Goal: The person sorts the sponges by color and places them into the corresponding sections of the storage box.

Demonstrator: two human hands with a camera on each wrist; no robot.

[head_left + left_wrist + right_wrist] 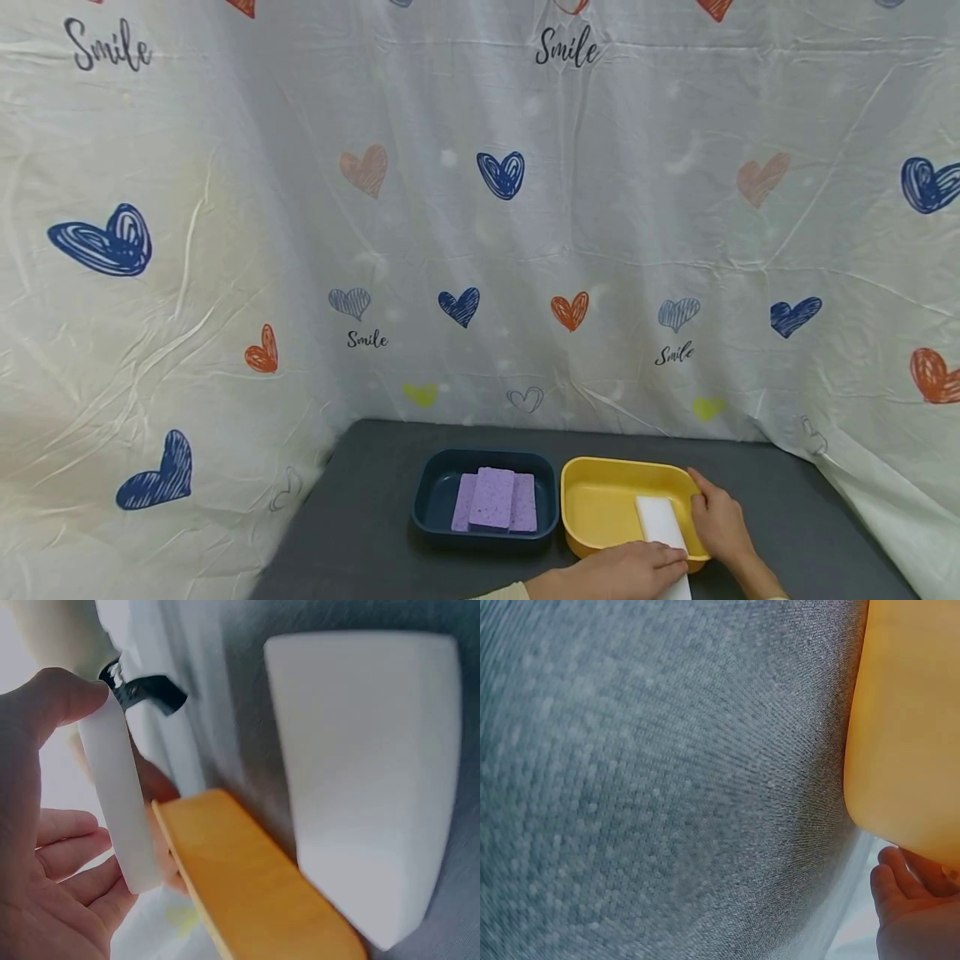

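My left hand (618, 571) pinches a white sponge (120, 795) between thumb and fingers at the front of the yellow bin (603, 508). In the head view this sponge slants over the bin's right part. A second white sponge (367, 772) lies on the grey table, close to the left wrist camera. On the bin's right side, my right hand (722, 525) grips the wall with its fingertips at the rim. The right wrist view has its fingers (889, 892) against the outside of the yellow wall.
Left of the yellow bin stands a dark blue bin (423, 500) with several purple sponges (492, 497) in it. Both bins rest on a dark grey table (360, 508). A white curtain (450, 233) printed with hearts hangs behind and at both sides.
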